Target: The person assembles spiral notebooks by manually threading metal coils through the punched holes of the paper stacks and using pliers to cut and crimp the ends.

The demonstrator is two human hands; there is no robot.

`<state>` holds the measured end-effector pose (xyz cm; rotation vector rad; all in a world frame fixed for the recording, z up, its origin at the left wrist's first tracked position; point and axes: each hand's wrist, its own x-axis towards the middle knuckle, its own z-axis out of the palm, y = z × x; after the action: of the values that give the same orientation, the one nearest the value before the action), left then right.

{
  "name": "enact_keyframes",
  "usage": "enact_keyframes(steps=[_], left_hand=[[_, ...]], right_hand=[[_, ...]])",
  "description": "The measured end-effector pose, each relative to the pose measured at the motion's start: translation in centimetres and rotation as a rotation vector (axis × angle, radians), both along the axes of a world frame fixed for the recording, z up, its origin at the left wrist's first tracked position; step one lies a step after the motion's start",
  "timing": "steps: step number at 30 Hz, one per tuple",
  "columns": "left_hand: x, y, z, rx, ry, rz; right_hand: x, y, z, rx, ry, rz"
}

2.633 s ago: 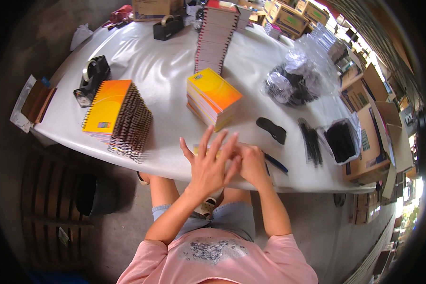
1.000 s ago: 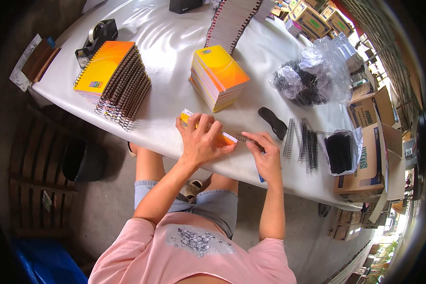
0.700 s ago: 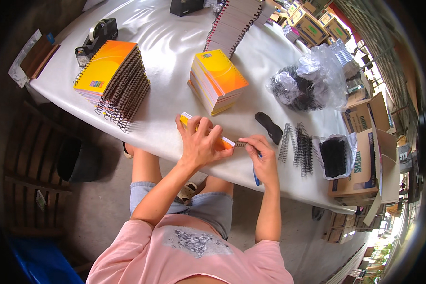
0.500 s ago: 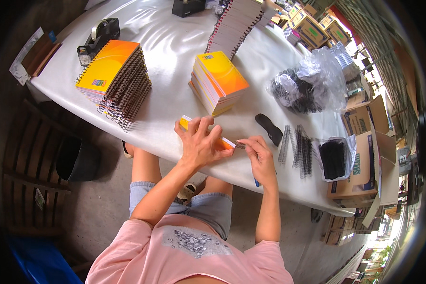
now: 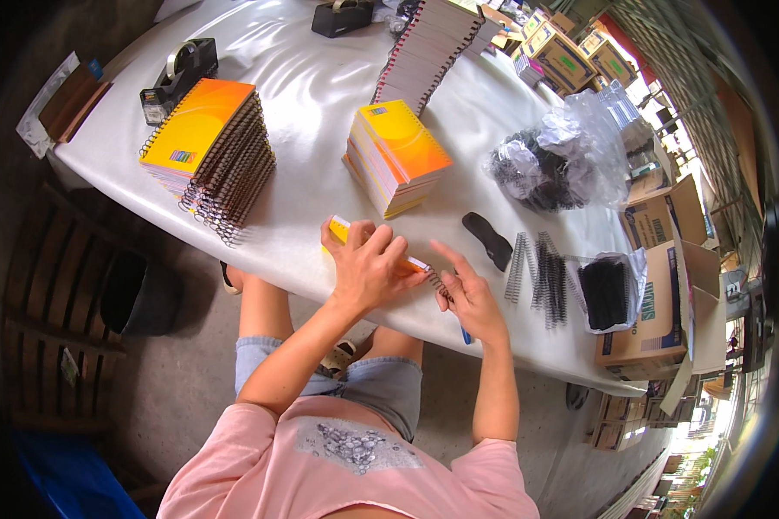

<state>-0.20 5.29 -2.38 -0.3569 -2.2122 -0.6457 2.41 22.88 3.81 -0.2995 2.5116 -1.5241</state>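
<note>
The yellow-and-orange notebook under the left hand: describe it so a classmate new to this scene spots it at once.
On the white-covered table, go to the near edge, where the left hand grips a yellow-and-orange notebook. A dark spiral coil juts from its right end toward the right hand. Unlike the two similarly coloured notebook stacks beyond, it is in a hand's grip.

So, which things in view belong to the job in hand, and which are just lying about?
Apparently belonging:
- notebook in left hand
- coil at right hand
- loose coils
- coil-bound notebook stack
- middle notebook stack

Apparently just lying about:
- nearer tape dispenser
- black bin
</note>
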Motion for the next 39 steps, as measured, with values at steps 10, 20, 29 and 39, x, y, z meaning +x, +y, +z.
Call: enact_keyframes(steps=[10,20,29,39], left_hand=[[0.2,-1.4,0.2,-0.077,-0.015,-0.06],[0.6,-2.5,1.0,0.014,-0.054,-0.211],[0.7,-2.9,1.0,0.049,-0.099,-0.272],[0.3,-3.0,1.2,0.074,-0.127,-0.356]], right_hand=[[-1.0,1.8,-1.9,-0.024,0.042,0.235],[-6.4,7.7,-3.9,1.03,0.319,-0.239],[-2.9,2.8,-3.2,-0.702,0.092,0.239],[-2.7,0.2,-1.4,0.016,0.15,0.004]])
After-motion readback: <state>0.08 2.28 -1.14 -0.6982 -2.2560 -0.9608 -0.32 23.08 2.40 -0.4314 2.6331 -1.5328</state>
